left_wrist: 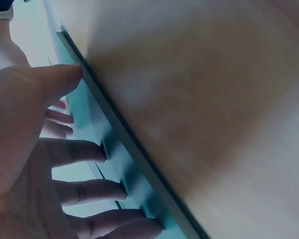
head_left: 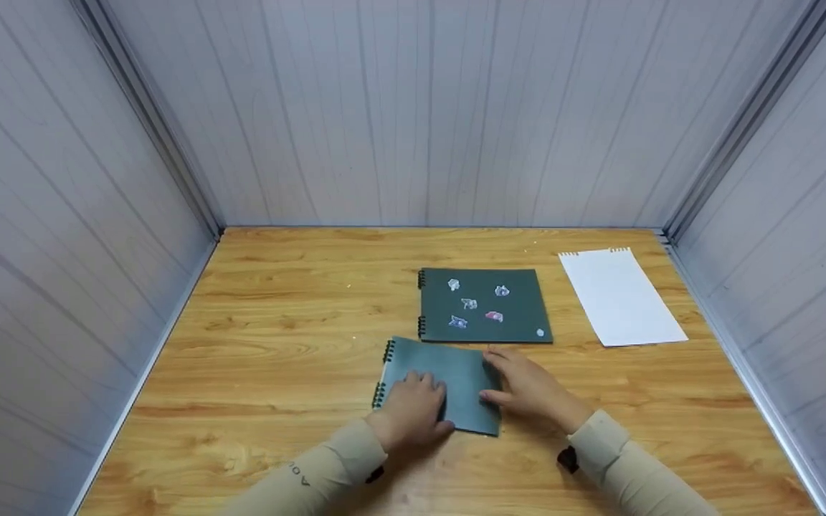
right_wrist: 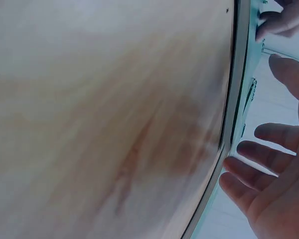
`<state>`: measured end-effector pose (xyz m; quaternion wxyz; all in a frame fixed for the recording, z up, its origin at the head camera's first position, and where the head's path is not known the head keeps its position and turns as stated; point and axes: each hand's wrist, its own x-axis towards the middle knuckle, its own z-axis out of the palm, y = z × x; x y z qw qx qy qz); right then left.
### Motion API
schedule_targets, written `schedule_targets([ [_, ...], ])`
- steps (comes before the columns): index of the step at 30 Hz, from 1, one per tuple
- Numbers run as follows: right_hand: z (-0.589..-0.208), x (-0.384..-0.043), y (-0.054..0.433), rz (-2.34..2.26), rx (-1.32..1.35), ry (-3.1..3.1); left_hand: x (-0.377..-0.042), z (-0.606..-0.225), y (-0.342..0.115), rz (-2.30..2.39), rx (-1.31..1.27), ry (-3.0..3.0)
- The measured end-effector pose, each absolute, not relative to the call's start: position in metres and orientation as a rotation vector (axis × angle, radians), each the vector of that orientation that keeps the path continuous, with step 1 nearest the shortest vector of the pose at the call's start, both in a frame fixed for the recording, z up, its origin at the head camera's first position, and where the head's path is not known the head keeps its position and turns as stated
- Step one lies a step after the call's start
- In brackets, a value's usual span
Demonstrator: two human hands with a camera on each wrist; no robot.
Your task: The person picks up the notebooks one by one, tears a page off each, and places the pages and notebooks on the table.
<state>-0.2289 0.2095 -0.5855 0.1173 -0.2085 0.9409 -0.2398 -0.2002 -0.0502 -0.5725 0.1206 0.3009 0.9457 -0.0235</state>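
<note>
A spiral-bound notebook with a plain dark green cover lies closed and slightly turned on the table, its rings on the left. My left hand rests on the cover with the fingertips pressed down, the thumb by the near edge. In the left wrist view its fingers spread over the cover. At the notebook's right edge is my right hand, fingers extended, touching near the far right corner. The right wrist view shows the fingers loosely bent beside the edge, not gripping it.
Behind lies a second green spiral notebook with several stickers on its cover. A white sheet torn from a ring binding lies at the right. The wooden table is bounded by pale panel walls. Tiny paper scraps dot the wood.
</note>
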Motion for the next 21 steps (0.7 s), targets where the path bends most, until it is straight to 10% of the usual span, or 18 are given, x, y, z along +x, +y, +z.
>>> schedule_targets([
  [21,-0.585,-0.246,0.234,-0.512,-0.408,2.799,-0.244,-0.579,-0.081,0.043,0.947,2.764],
])
